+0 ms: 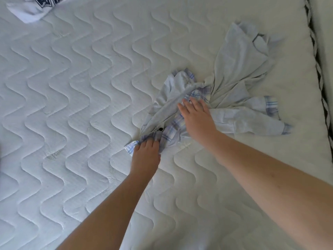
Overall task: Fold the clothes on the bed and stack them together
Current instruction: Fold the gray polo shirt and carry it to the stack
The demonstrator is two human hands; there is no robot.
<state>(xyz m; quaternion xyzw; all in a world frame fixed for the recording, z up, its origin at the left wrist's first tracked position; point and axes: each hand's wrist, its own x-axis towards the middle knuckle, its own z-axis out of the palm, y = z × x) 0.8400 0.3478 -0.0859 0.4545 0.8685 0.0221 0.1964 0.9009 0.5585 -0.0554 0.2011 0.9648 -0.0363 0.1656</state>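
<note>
A pale blue shirt (232, 69) with plaid trim is lying crumpled on the mattress (72, 87), right of centre and near the mattress's right edge, which is showing a dark braided piping (319, 73). The shirt is bunching toward a knot of folds in the middle, with its plain body fanning up and to the right and a sleeve with a plaid cuff (272, 105) stretching out to the right. The left hand (146, 154) is reaching in from below and gripping the near plaid corner of the shirt, its fingers curling over the cloth and pinching it against the mattress; the thumb is not showing clearly. The right hand (196, 114) is lying palm down on the middle of the shirt, its fingers straight and slightly apart, pressing on the plaid folds just above and to the right of the left hand. Both forearms are bare and crossing the lower half of the view. A small dark print is showing on the cloth between the two hands, too small to read. At the top left corner, well apart from the shirt, a white garment (28, 9) with dark lettering is lying on the mattress, partly cut off by the edge of the view. The mattress cover is white with a wavy quilted pattern.
</note>
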